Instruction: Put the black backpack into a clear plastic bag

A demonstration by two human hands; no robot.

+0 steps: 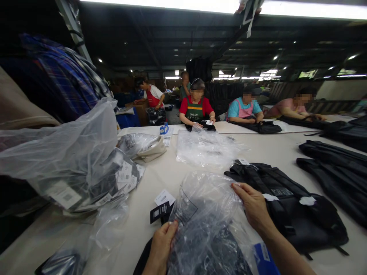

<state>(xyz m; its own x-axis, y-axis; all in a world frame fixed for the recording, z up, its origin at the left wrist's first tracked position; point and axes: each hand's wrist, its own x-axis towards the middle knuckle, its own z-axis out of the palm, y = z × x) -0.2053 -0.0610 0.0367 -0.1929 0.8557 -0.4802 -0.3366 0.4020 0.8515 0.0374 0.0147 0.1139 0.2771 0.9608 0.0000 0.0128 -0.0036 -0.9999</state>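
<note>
I have the left hand [161, 244] and right hand [254, 202] pinching a clear plastic bag [203, 194] over the pale worktop [258, 147], beside a black backpack [289, 210].

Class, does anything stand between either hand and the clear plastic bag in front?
Nothing visible does: the left hand and right hand both pinch the clear plastic bag. The black backpack lies off to the right, not in between.
</note>
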